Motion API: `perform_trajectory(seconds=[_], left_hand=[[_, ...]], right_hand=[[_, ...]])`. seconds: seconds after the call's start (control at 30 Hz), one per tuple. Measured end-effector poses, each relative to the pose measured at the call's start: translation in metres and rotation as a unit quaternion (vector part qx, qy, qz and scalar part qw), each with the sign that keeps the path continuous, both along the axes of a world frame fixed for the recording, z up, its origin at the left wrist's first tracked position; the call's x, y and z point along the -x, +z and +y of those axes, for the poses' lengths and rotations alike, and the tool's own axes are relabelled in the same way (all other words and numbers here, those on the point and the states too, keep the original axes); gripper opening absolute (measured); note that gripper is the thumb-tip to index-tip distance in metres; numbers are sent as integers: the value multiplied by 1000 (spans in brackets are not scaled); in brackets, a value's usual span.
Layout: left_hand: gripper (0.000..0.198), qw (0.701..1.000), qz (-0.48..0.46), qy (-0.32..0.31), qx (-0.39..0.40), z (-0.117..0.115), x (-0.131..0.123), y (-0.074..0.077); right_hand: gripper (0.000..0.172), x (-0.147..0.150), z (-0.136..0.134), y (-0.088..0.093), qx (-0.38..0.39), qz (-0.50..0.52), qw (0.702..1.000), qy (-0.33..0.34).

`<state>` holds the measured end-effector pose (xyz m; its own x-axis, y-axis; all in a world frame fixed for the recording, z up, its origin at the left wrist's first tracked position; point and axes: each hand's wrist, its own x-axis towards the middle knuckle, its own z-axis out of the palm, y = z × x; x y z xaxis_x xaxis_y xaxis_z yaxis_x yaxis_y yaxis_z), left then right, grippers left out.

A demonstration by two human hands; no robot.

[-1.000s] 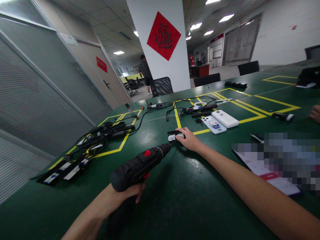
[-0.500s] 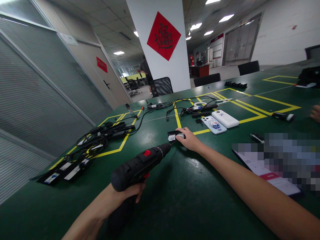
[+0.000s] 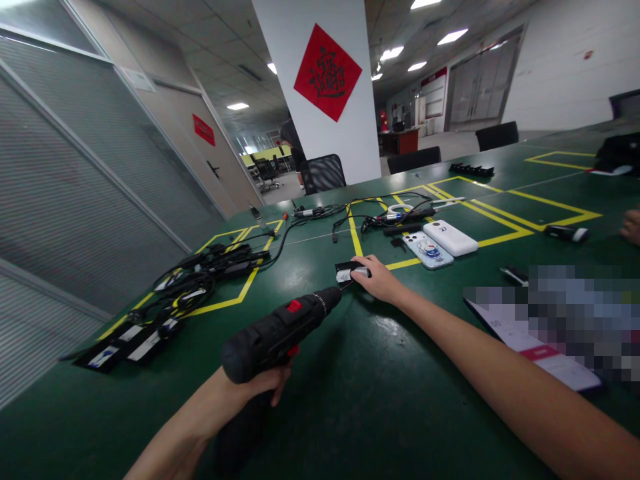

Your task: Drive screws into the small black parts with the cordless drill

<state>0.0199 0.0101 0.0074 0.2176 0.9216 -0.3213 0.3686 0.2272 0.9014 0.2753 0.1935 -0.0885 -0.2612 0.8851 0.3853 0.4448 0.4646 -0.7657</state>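
My left hand (image 3: pixel 267 383) is wrapped round the grip of a black cordless drill (image 3: pixel 280 333) with red switches. The drill points away to the right, and its thin bit ends close to a small black-and-silver part (image 3: pixel 344 273) with a white label. My right hand (image 3: pixel 376 279) grips that part from the right and holds it at the table top. Whether the bit touches the part, I cannot tell. My fingers hide much of the part's right side.
Bundled black cables (image 3: pixel 215 267) lie at the left on the green table (image 3: pixel 350 413). A phone (image 3: pixel 429 251) and a white power bank (image 3: pixel 451 238) lie beyond my right hand. A tablet (image 3: pixel 537 347) lies at right; another person's hand (image 3: pixel 631 227) shows at the right edge.
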Motion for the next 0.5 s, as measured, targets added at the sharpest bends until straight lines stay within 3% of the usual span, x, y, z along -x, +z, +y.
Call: perform_trajectory(seconds=[0.5], left_hand=[[28,1000,-1,2,1,0,3,-3]], right_hand=[[39,0,-1,1,2,0,1000,-2]])
